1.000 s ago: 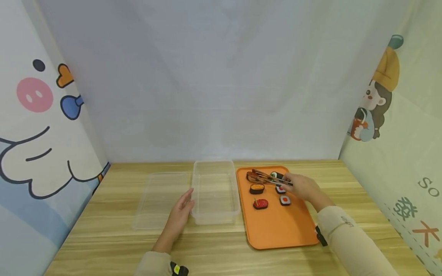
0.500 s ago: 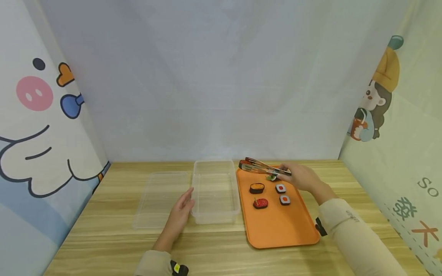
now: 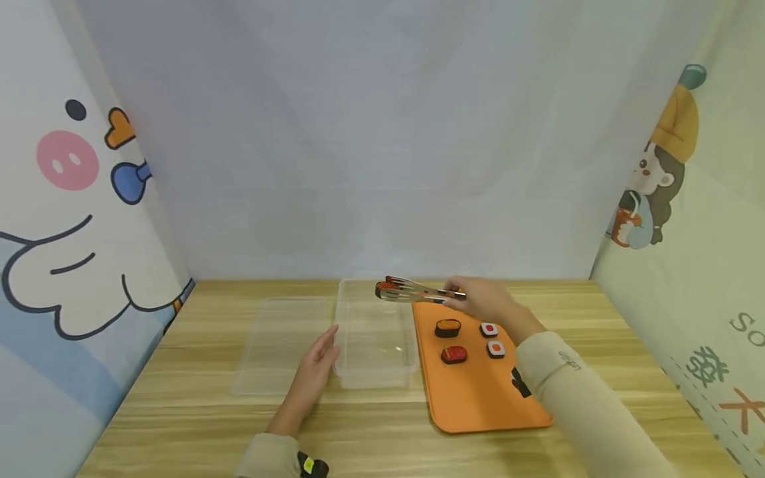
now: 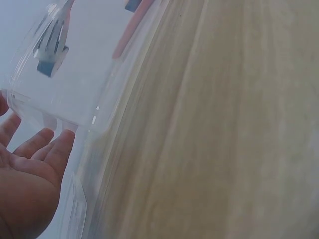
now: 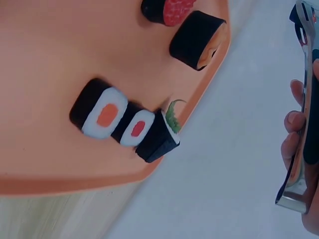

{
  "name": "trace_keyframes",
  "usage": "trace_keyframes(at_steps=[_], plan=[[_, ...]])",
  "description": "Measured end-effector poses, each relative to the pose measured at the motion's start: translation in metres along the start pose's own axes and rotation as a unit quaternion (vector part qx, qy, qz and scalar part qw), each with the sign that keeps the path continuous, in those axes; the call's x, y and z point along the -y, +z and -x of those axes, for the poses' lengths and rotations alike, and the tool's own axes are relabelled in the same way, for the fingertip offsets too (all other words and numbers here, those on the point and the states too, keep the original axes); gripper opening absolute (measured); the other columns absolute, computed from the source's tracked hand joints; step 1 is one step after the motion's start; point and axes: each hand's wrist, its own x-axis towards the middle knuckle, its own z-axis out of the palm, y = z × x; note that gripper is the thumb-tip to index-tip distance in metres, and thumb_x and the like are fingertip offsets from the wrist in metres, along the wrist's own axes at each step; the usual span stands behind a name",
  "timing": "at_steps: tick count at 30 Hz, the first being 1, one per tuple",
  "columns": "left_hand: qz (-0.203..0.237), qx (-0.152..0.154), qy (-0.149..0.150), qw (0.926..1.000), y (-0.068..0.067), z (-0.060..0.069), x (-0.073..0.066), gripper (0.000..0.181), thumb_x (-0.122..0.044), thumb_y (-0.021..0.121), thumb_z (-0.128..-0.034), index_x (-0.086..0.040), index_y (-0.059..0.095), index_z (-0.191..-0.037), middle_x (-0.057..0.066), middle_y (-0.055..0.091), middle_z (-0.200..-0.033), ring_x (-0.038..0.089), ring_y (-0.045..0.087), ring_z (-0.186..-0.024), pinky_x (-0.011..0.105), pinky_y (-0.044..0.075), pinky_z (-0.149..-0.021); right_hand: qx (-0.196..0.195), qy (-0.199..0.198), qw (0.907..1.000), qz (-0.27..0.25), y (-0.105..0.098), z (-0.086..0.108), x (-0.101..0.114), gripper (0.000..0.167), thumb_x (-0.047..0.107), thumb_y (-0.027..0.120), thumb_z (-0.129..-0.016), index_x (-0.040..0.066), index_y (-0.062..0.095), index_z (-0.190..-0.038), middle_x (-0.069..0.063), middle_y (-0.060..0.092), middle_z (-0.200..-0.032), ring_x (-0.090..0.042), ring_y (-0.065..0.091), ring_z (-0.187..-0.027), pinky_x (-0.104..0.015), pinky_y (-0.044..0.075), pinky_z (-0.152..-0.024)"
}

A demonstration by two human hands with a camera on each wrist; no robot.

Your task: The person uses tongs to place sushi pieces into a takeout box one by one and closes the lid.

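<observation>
My right hand (image 3: 487,302) holds metal serving tongs (image 3: 414,293) by their handles. Between the tong tips is a toy sushi piece (image 3: 385,289) with a dark wrap and red top, held above the far end of a clear plastic container (image 3: 376,380). Seen through the container in the left wrist view, the tongs (image 4: 51,37) appear over that sushi piece (image 4: 46,67). My left hand (image 3: 315,365) rests against the container's left side, its fingers fairly straight and touching the wall near the rim. To the right lies an orange tray (image 3: 478,405).
A clear flat lid (image 3: 281,348) lies left of the container. On the tray sit an orange-topped sushi (image 3: 447,328), a red-topped sushi (image 3: 454,354), two white rolls (image 3: 495,348) and a dark hand roll with green (image 5: 160,137). A curtain wall (image 3: 382,166) stands behind the table.
My right hand has lifted the tongs with the red-topped sushi piece off the tray and carried them left over the container. The left hand has stayed at the container's side.
</observation>
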Motion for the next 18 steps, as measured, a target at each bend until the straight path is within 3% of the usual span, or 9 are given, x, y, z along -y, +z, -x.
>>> trace_keyframes(at_steps=[9, 18], plan=[[-0.002, -0.006, 0.006, 1.0000, -0.001, 0.000, 0.000, 0.046, -0.012, 0.049, -0.1032, -0.003, 0.040, -0.148, 0.024, 0.035, -0.149, 0.039, 0.031, -0.138, 0.051, 0.026, -0.111, 0.041, -0.021, 0.9989, -0.004, 0.009, -0.030, 0.028, 0.018, 0.033, 0.062, -0.097, 0.019, 0.062, -0.108, 0.005, 0.062, -0.093, -0.014, 0.050, -0.066, -0.032, 0.041, -0.057], [0.003, -0.006, 0.004, 1.0000, -0.002, 0.000, 0.003, 0.046, -0.013, 0.048, -0.1033, -0.005, 0.040, -0.148, 0.024, 0.035, -0.150, 0.039, 0.031, -0.138, 0.052, 0.027, -0.111, 0.057, -0.030, 0.9975, 0.030, 0.021, -0.050, 0.038, 0.014, 0.036, 0.061, -0.097, 0.023, 0.060, -0.101, 0.009, 0.058, -0.088, -0.013, 0.049, -0.066, -0.029, 0.039, -0.055]])
